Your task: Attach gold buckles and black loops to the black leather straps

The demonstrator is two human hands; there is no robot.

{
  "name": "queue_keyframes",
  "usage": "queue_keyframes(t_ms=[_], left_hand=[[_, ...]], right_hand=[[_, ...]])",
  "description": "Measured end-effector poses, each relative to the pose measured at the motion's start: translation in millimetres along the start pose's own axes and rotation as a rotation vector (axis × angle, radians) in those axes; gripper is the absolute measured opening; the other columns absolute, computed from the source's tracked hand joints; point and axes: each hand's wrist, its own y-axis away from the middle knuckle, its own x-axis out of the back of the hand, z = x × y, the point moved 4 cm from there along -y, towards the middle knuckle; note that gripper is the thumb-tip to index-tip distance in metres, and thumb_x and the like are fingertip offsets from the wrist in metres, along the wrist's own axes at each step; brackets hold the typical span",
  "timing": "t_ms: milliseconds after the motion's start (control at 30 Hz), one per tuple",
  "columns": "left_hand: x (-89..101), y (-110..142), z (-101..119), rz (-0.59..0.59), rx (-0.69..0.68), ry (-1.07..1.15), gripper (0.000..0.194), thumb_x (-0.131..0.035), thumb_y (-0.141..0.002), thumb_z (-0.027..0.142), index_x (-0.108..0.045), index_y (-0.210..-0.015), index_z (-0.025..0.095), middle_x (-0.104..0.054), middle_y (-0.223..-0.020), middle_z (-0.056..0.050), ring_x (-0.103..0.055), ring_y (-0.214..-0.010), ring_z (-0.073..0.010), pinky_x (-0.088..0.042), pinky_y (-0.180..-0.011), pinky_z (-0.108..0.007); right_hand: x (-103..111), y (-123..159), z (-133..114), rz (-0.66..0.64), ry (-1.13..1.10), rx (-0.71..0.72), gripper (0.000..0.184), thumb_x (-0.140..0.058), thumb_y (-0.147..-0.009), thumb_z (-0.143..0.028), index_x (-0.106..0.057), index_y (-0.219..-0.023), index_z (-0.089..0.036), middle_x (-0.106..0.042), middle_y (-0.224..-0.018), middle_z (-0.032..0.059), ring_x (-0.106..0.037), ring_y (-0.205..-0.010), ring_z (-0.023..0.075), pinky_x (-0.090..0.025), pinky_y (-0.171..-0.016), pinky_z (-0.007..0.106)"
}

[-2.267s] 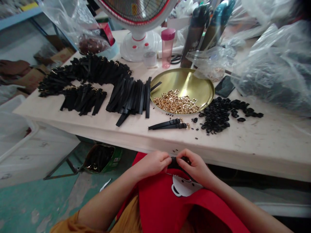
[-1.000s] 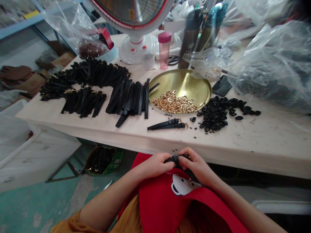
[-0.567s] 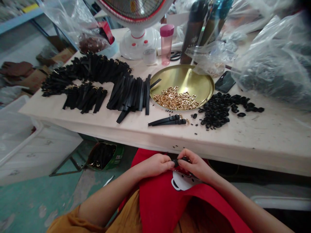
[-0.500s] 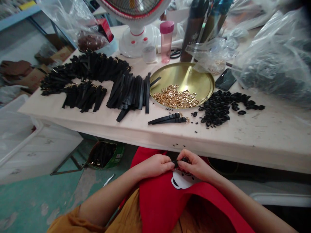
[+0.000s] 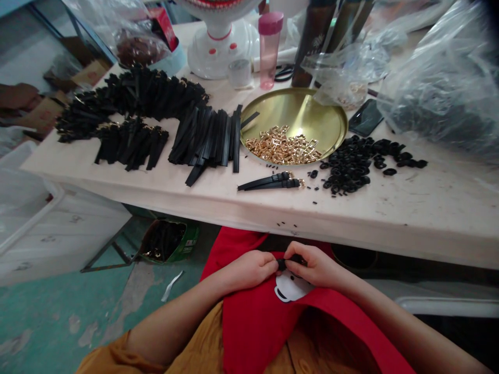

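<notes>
Above my red apron (image 5: 253, 322), just below the table edge, both hands pinch one short black strap (image 5: 281, 264). My left hand (image 5: 253, 267) grips its left part, and my right hand (image 5: 312, 264) closes on its right part; the fingers hide most of it. On the table in front of them lie two black buckle straps (image 5: 271, 181) with gold buckles. Behind these, a round gold tray (image 5: 304, 106) holds a heap of gold buckles (image 5: 283, 146). To its right is a pile of small black loops (image 5: 346, 169); to its left are flat black strips (image 5: 212, 140).
Bundles of buckled black straps (image 5: 136, 93) cover the table's left side. At the back stand a fan (image 5: 220, 49), a pink-lidded cup (image 5: 268, 52) and dark bottles (image 5: 314, 44). A phone (image 5: 365, 118) and plastic bags (image 5: 448, 98) lie right. A green box (image 5: 189, 241) sits below.
The view has tilted down, so the table sits higher in it. Both hands stay on the strap, shifting their pinch slightly; more of it showed between them about a second ago.
</notes>
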Motion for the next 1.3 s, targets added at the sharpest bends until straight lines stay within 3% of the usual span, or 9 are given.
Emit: queue_keyframes(t_ms=[133,367,533,700,800,933,1000,1300], left_hand=[[-5.0,-1.5,-1.5,0.001,0.002,0.110,0.032,-0.035,-0.085,0.031,-0.061,-0.077,0.013,-0.064,-0.078,-0.002,-0.053,-0.067,-0.0115,-0.038,-0.060,-0.019],[-3.0,-2.8,-4.5,-0.042,0.023,0.188,0.032,-0.034,-0.086,0.031,-0.060,-0.084,0.012,-0.062,-0.079,-0.002,-0.052,-0.069,-0.0107,-0.039,-0.061,-0.018],[2.0,-0.6,-3.2,-0.026,-0.021,0.017,0.028,-0.039,-0.085,0.034,-0.059,-0.085,0.014,-0.061,-0.079,-0.001,-0.050,-0.066,-0.0118,-0.036,-0.057,-0.020],[1.0,-0.2,-2.6,0.068,-0.006,-0.286,0.032,-0.035,-0.087,0.036,-0.059,-0.082,0.016,-0.063,-0.079,-0.005,-0.055,-0.069,-0.0159,-0.036,-0.059,-0.023],[-4.6,1.0,-1.4,0.049,-0.017,-0.398,0.033,-0.034,-0.087,0.036,-0.059,-0.083,0.016,-0.064,-0.081,-0.007,-0.058,-0.073,-0.0189,-0.038,-0.062,-0.025],[-9.6,2.5,-0.1,0.056,-0.002,-0.482,0.035,-0.029,-0.088,0.031,-0.059,-0.086,0.015,-0.065,-0.083,-0.009,-0.060,-0.076,-0.0213,-0.041,-0.065,-0.028],[-10.2,2.6,0.2,0.054,-0.002,-0.498,0.034,-0.027,-0.088,0.027,-0.059,-0.087,0.014,-0.065,-0.084,-0.010,-0.060,-0.076,-0.0214,-0.041,-0.065,-0.028],[-4.0,1.3,-3.9,0.049,-0.084,-0.409,0.031,-0.030,-0.089,0.030,-0.057,-0.079,0.017,-0.064,-0.079,-0.003,-0.057,-0.071,-0.0154,-0.038,-0.061,-0.023]], right_hand=[[-2.1,4.0,7.6,-0.045,-0.181,-0.110,0.010,-0.054,-0.076,-0.029,-0.052,-0.077,-0.019,-0.052,-0.059,-0.0040,-0.045,-0.051,0.0093,-0.034,-0.046,0.020],[-7.3,2.5,14.9,0.009,-0.374,-0.243,0.019,-0.057,-0.072,-0.035,-0.047,-0.076,-0.020,-0.046,-0.054,-0.0066,-0.041,-0.046,0.0075,-0.031,-0.044,0.019],[-7.5,-2.8,14.2,0.018,-0.320,-0.214,0.018,-0.057,-0.071,-0.028,-0.054,-0.087,-0.021,-0.055,-0.068,-0.0030,-0.049,-0.055,0.0098,-0.038,-0.050,0.021],[-12.3,-3.4,19.9,-0.095,-0.332,-0.283,0.012,-0.053,-0.075,-0.030,-0.055,-0.078,-0.019,-0.054,-0.058,-0.0039,-0.047,-0.050,0.0095,-0.036,-0.048,0.021],[-14.6,-3.0,19.6,-0.100,-0.238,-0.257,0.009,-0.052,-0.075,-0.029,-0.053,-0.074,-0.020,-0.053,-0.057,-0.0039,-0.047,-0.050,0.0103,-0.034,-0.047,0.021],[-13.4,-4.3,7.2,-0.034,0.139,-0.069,0.007,-0.051,-0.074,-0.023,-0.055,-0.069,-0.020,-0.057,-0.065,0.0000,-0.052,-0.062,0.0145,-0.035,-0.056,0.025],[-13.0,-4.3,3.8,-0.017,0.198,-0.034,0.008,-0.050,-0.075,-0.022,-0.056,-0.070,-0.020,-0.058,-0.068,0.0006,-0.052,-0.064,0.0153,-0.035,-0.058,0.025],[-18.6,2.3,23.2,-0.127,-0.281,-0.285,0.019,-0.051,-0.077,-0.036,-0.048,-0.073,-0.018,-0.042,-0.054,-0.0066,-0.037,-0.047,0.0076,-0.027,-0.044,0.019]])
